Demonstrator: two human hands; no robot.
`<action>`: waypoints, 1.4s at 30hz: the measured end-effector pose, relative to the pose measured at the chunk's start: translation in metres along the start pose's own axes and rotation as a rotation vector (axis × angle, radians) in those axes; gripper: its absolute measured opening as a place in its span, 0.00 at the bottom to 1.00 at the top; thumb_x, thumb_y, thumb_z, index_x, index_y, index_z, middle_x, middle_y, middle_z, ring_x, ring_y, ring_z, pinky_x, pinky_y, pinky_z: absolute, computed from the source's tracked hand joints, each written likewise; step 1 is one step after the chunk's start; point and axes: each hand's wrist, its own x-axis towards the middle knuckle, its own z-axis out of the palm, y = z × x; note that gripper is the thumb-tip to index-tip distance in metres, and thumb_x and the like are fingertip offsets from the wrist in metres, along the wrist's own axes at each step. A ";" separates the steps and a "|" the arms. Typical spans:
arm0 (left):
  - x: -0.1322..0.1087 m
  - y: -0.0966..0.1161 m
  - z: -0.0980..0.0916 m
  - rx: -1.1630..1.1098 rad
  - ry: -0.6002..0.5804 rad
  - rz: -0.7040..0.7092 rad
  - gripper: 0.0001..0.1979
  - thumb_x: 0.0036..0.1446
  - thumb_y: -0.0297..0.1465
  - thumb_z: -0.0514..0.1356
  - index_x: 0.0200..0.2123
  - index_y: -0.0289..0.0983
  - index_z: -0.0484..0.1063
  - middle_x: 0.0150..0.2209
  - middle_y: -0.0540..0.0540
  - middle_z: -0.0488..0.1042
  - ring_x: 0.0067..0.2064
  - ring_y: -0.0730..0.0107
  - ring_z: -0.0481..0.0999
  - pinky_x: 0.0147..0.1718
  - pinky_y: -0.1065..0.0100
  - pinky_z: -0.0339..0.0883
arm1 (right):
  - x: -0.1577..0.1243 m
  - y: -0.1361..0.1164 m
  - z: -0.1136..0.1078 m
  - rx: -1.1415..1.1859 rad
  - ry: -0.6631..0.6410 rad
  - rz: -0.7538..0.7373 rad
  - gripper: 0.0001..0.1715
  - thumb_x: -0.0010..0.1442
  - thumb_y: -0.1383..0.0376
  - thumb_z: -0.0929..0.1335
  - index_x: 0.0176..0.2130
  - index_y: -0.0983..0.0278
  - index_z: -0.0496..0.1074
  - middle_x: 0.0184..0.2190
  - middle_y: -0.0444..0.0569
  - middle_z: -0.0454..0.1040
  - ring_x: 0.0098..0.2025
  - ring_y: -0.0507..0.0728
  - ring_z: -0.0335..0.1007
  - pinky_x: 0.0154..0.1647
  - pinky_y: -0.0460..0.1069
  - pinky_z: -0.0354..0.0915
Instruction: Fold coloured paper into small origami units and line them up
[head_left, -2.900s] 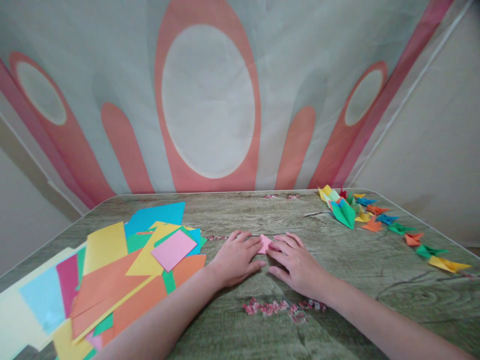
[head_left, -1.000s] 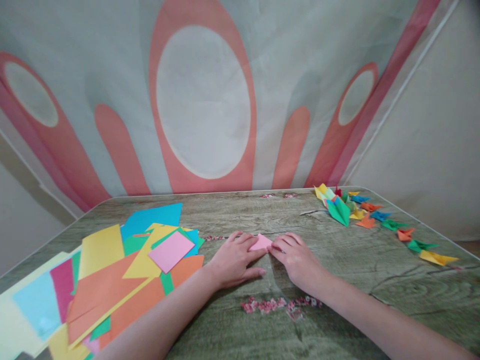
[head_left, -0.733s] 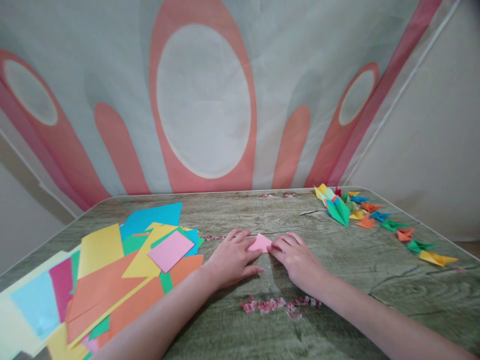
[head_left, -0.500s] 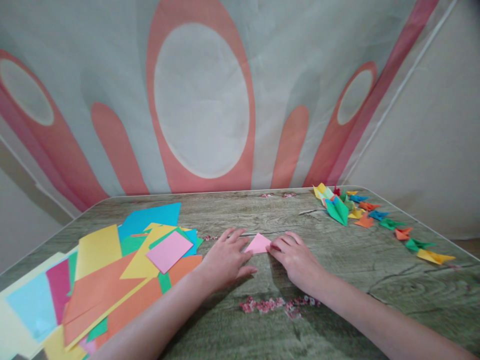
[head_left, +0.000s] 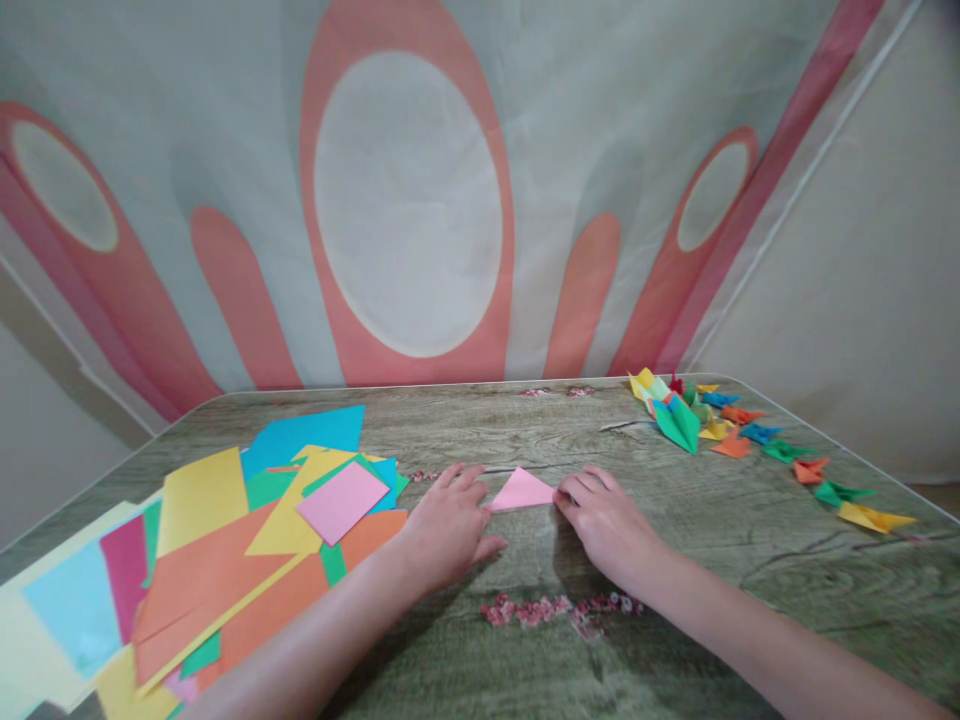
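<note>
A pink origami paper [head_left: 521, 490], folded into a triangle, lies on the wood-grain table between my two hands. My left hand [head_left: 450, 525] rests at its left corner, fingers stretched out and apart, fingertips at the edge of the paper. On the other side, my right hand [head_left: 606, 515] has its thumb and fingers closed on the right corner. The far point of the triangle is uncovered.
Overlapping colored paper sheets [head_left: 202, 500] cover the table's left side, a pink square [head_left: 343, 502] on top. At the right edge sit several small folded paper figures [head_left: 786, 452] and a green folded paper piece [head_left: 677, 424]. A patterned cloth [head_left: 409, 200] hangs behind the table.
My right hand has shifted slightly right, and more of the pink triangle now shows between the hands. My left hand has stayed almost in place. The view has moved a little.
</note>
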 end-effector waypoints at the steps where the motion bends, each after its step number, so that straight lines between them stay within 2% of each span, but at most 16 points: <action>1: 0.000 0.000 0.000 -0.002 -0.003 -0.003 0.18 0.55 0.45 0.54 0.37 0.38 0.75 0.44 0.42 0.73 0.56 0.54 0.59 0.55 0.53 0.46 | 0.000 0.000 0.000 -0.018 -0.007 0.008 0.11 0.58 0.73 0.63 0.37 0.67 0.74 0.33 0.52 0.71 0.41 0.59 0.63 0.50 0.55 0.51; 7: 0.001 0.001 -0.001 0.000 -0.022 0.009 0.16 0.56 0.41 0.54 0.37 0.37 0.74 0.44 0.41 0.72 0.55 0.54 0.61 0.54 0.55 0.49 | -0.001 -0.002 -0.001 -0.100 -0.073 0.055 0.09 0.56 0.74 0.64 0.33 0.67 0.75 0.32 0.53 0.71 0.39 0.60 0.63 0.40 0.54 0.54; 15: 0.004 0.002 -0.002 -0.031 -0.050 0.033 0.15 0.57 0.35 0.52 0.40 0.34 0.72 0.43 0.41 0.72 0.53 0.56 0.63 0.53 0.58 0.52 | -0.001 -0.003 -0.004 -0.083 -0.078 0.119 0.10 0.55 0.74 0.64 0.29 0.66 0.75 0.30 0.54 0.72 0.37 0.60 0.64 0.39 0.53 0.54; 19: 0.004 -0.001 -0.003 -0.075 -0.039 0.019 0.14 0.57 0.36 0.51 0.37 0.35 0.73 0.40 0.41 0.73 0.48 0.57 0.68 0.48 0.59 0.58 | -0.001 0.005 -0.002 0.055 -0.028 0.182 0.11 0.56 0.73 0.63 0.30 0.64 0.74 0.30 0.50 0.71 0.37 0.57 0.65 0.40 0.52 0.55; 23: 0.008 -0.011 0.000 -0.171 -0.057 -0.050 0.14 0.58 0.36 0.50 0.34 0.37 0.73 0.37 0.43 0.73 0.41 0.61 0.71 0.41 0.63 0.63 | 0.003 0.010 0.003 0.279 0.058 0.264 0.09 0.59 0.64 0.63 0.39 0.63 0.71 0.33 0.48 0.70 0.38 0.56 0.65 0.38 0.49 0.57; 26: 0.015 -0.017 0.006 -0.254 -0.013 -0.130 0.13 0.55 0.38 0.53 0.40 0.39 0.71 0.39 0.44 0.72 0.42 0.61 0.71 0.41 0.65 0.63 | 0.010 0.011 0.006 0.383 0.070 0.283 0.13 0.56 0.58 0.66 0.38 0.64 0.69 0.34 0.49 0.69 0.38 0.57 0.64 0.38 0.49 0.59; 29: 0.026 -0.016 0.015 -0.328 0.036 -0.191 0.18 0.50 0.39 0.58 0.44 0.38 0.69 0.41 0.43 0.71 0.44 0.60 0.69 0.43 0.65 0.62 | 0.017 0.011 0.009 0.442 0.047 0.285 0.13 0.53 0.56 0.68 0.33 0.63 0.68 0.32 0.49 0.68 0.37 0.57 0.64 0.37 0.49 0.59; 35: 0.043 -0.004 0.030 -0.442 0.153 -0.272 0.21 0.48 0.41 0.60 0.44 0.37 0.69 0.41 0.42 0.69 0.45 0.59 0.68 0.45 0.64 0.60 | 0.027 0.011 0.020 0.528 0.046 0.327 0.12 0.51 0.57 0.68 0.30 0.63 0.68 0.30 0.47 0.68 0.35 0.56 0.64 0.35 0.49 0.58; 42: 0.041 -0.002 0.040 -0.578 0.189 -0.315 0.18 0.48 0.42 0.60 0.41 0.38 0.71 0.36 0.45 0.71 0.38 0.62 0.69 0.37 0.66 0.62 | 0.022 0.010 0.029 0.585 0.110 0.328 0.08 0.53 0.60 0.67 0.30 0.62 0.69 0.30 0.46 0.68 0.36 0.56 0.63 0.37 0.50 0.57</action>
